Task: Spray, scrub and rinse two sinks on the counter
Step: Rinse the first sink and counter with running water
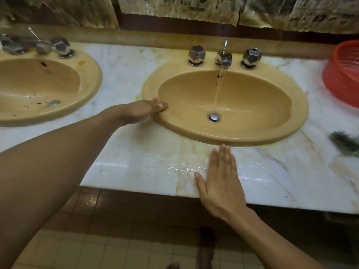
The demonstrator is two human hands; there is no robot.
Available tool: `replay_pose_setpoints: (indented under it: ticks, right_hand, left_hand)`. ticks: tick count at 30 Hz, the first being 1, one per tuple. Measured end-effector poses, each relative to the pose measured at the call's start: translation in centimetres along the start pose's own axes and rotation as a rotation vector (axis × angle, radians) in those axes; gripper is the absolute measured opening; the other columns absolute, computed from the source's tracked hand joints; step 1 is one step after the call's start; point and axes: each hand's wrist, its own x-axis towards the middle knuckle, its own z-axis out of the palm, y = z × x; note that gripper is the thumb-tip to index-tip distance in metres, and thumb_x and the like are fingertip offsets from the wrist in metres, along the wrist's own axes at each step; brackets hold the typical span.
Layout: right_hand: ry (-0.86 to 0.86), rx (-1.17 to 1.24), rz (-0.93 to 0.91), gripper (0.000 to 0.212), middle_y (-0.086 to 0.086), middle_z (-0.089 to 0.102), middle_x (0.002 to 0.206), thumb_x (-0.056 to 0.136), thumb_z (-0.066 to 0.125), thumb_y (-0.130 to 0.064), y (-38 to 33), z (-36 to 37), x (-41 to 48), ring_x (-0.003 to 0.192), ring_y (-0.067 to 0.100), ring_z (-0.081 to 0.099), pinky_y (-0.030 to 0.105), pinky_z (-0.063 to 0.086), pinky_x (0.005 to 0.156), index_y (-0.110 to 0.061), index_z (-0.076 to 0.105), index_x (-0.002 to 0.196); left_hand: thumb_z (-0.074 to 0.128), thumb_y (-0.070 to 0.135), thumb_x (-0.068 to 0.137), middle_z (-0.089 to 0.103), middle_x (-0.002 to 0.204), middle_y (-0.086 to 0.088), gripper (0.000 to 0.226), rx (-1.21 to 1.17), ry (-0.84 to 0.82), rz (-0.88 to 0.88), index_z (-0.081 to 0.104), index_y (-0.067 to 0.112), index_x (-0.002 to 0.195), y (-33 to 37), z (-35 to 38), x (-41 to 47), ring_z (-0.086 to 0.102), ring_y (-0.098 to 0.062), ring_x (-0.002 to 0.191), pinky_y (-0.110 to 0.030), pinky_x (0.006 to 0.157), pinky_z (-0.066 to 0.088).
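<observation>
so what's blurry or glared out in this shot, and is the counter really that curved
Head view: the left sink's taps and the dark bristly object at the right edge are smeared; the right sink and its running tap are sharp; glare streaks lie on the wet counter beside the right hand; the wide lens bows the counter edge.

Yellowed newspaper sheets [178,6] on a dark wall [174,23], brown and pale floor tiles [97,249], dim light.
</observation>
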Motion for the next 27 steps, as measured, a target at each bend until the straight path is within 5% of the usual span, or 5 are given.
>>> replay_pose_setpoints:
  ticks: [9, 15, 18, 23, 27]
  right_hand:
    - [-0.06, 0.044, -0.39, 0.08, 0.016, -0.01, 0.169, 0.104, 0.023, -0.053, -9.4, 0.9, 9.2, 0.156, 0.024, -0.015, 0.039, -0.008, 0.127, -0.003, -0.002, 0.162]
    - [-0.134, 0.187, -0.613, 0.062, 0.02, 0.03, 0.16, 0.103, 0.042, -0.033, -16.4, 0.0, 14.0, 0.147, 0.033, 0.027, 0.043, 0.025, 0.122, -0.001, 0.027, 0.154]
    - [-0.104, 0.163, -0.675, 0.064, 0.014, 0.017, 0.169, 0.102, 0.04, -0.019, -13.2, -0.7, 12.7, 0.156, 0.026, 0.016, 0.04, 0.016, 0.127, -0.007, 0.019, 0.161]
    - [0.297, 0.26, -0.656, 0.053, 0.018, 0.062, 0.136, 0.088, 0.041, -0.015, -3.3, -3.4, 12.7, 0.126, 0.033, 0.057, 0.035, 0.036, 0.113, -0.001, 0.06, 0.136]
    - [0.402, 0.399, -0.31, 0.034, 0.009, 0.068, 0.121, 0.097, 0.05, -0.011, 3.8, -7.9, 15.9, 0.112, 0.026, 0.061, 0.04, 0.047, 0.1, -0.007, 0.068, 0.125]
  left_hand:
    - [0.038, 0.051, 0.108, 0.012, 0.17, 0.013, 0.053, -0.025, 0.008, 0.03, 0.044, 0.029, 0.155, 1.0, 0.8, -0.2, 0.001, -0.002, 0.156, -0.035, 0.127, 0.0]
    - [0.032, 0.043, 0.109, 0.035, 0.161, 0.018, 0.047, -0.085, -0.016, 0.023, 0.059, 0.03, 0.145, 0.6, -0.6, 0.0, 0.015, -0.001, 0.154, -0.029, 0.126, 0.0]
    - [0.038, 0.055, 0.096, 0.055, 0.147, 0.02, 0.056, -0.134, -0.069, 0.0, 0.067, 0.027, 0.134, 0.2, -1.9, 0.6, 0.028, -0.002, 0.149, -0.034, 0.126, 0.005]
    - [0.038, 0.045, 0.107, 0.054, 0.142, 0.028, 0.041, -0.205, -0.107, -0.052, 0.069, 0.033, 0.132, 0.4, -2.3, 1.3, 0.029, 0.003, 0.144, -0.035, 0.123, 0.009]
    - [0.043, 0.039, 0.106, 0.039, 0.161, 0.011, 0.032, 0.434, 0.099, 0.089, 0.059, 0.038, 0.134, -0.2, 0.6, 4.5, 0.006, -0.009, 0.158, -0.046, 0.126, 0.0]
